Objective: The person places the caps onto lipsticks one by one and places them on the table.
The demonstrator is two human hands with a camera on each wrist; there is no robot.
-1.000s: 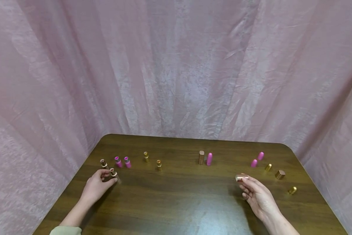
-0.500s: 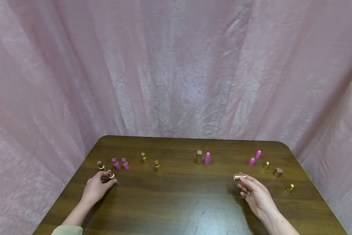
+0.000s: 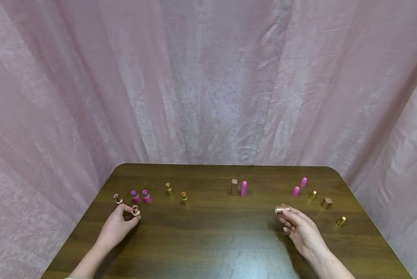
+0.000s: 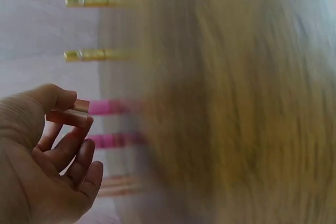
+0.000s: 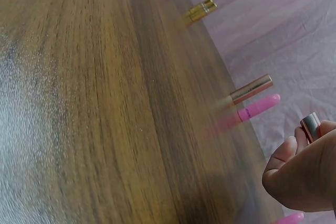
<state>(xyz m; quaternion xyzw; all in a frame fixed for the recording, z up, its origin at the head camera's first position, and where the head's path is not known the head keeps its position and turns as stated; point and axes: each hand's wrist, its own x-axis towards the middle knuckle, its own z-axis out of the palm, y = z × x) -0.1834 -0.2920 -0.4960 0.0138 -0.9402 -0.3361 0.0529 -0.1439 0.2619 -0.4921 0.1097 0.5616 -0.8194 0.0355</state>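
In the head view my left hand (image 3: 115, 226) pinches an uncapped rose-gold lipstick tube (image 3: 135, 210) between thumb and fingers, its open top facing up. The left wrist view shows the same tube (image 4: 71, 115) with the other fingers loosely bent below it. Just behind that hand stands a second uncapped rose-gold lipstick tube (image 3: 117, 198), partly hidden by it. On the right side, my right hand (image 3: 304, 232) holds a rose-gold lipstick cap (image 3: 280, 209) sideways, thumb on top and fingertips beneath. The cap (image 5: 311, 126) also appears in the right wrist view, partly covered by the hand.
Two uncapped pink tubes (image 3: 146, 197) and two uncapped gold tubes (image 3: 184, 198) stand left of centre. A capped rose-gold lipstick (image 3: 234, 187) and a capped pink one (image 3: 244, 188) stand behind the middle. Pink, gold (image 3: 341, 221) and rose-gold caps (image 3: 326, 203) sit at right. A pink curtain (image 3: 208, 85) hangs behind.
My left hand has shifted the held tube to the right, away from the other rose-gold tube. My right hand keeps its grip on the cap, almost still. The head view has shifted slightly.
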